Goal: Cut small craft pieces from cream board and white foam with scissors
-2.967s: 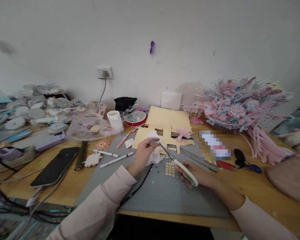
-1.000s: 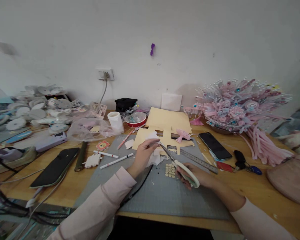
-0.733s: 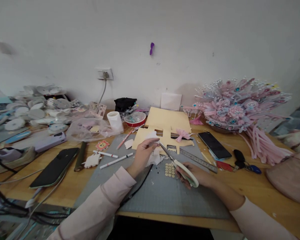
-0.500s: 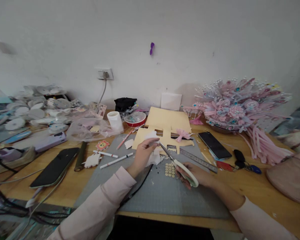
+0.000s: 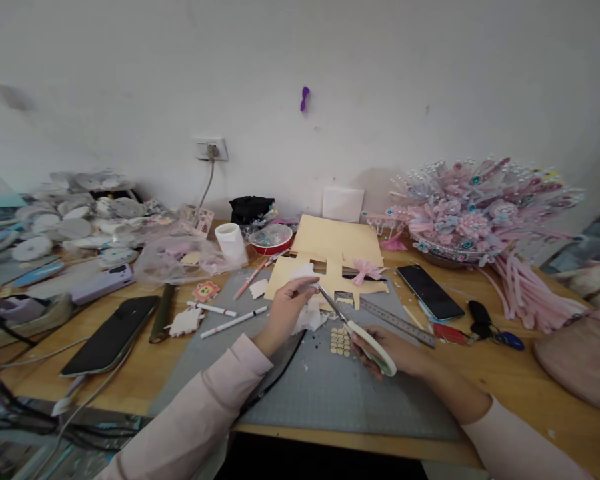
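My left hand is closed in a pinch, its fingertips at the scissors' tips. Whatever small thing it pinches is too small to make out. White paper-like material shows just beyond those fingers, and crumpled white scraps lie below them. My right hand grips the pale-handled scissors, their metal blades pointing up and left toward the left fingertips. Beside the right hand, on the grey cutting mat, sits a small sheet of round beige pieces. Cut-out yellow card lies behind both hands.
A steel ruler, a pink tassel bow and a black phone lie to the right. White pens and another phone are leftward. Pink beaded decorations fill a bowl at back right.
The view has shifted very slightly. Both hands and the scissors keep nearly the same place.
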Demonstrator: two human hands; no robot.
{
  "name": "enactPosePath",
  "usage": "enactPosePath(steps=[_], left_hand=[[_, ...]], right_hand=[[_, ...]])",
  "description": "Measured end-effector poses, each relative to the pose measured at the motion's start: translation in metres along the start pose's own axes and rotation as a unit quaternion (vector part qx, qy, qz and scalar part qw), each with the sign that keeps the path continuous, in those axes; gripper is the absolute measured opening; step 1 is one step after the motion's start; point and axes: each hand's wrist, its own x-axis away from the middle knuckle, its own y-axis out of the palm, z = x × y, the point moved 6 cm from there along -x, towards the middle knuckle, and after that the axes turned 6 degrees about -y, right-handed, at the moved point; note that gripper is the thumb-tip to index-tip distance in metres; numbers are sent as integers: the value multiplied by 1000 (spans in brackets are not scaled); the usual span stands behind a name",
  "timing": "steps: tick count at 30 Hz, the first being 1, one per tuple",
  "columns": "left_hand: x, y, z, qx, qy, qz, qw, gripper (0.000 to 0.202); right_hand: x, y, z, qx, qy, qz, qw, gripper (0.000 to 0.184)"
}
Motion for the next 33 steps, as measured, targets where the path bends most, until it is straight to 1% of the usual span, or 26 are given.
enactPosePath(steps=[7,13,19,22,25,27,30,33], left_hand=[[1,0,0,14,-15,1,1000,28],[0,-1,1,10,-9,4,1000,28],[-1,0,1,13,-1,1,1000,27],[-1,0,0,13,-10,4,1000,27],[-2,-1,-2,15,-18,9,1000,28],[-2,-2,-3,18,-23,14,999,27],[-3,-3,-6,24,-27,20,999,25],[-4,-2,-7,22,-23,23,999,20]], right_hand=[[-2,0,3,-5,-4,-11,1000,46],[-2,-2,6,-2,6,-2,1000,45],[-2,0,3,-21,-3,-8,1000,42],[-4,0,6,-25,8,4,1000,42],[-4,-3,9,-5,23,27,999,46],[-2,-5,8,13,28,50,998,48],[2,-9,5,10,29,82,996,51],[5,-8,1,0,25,79,997,50]])
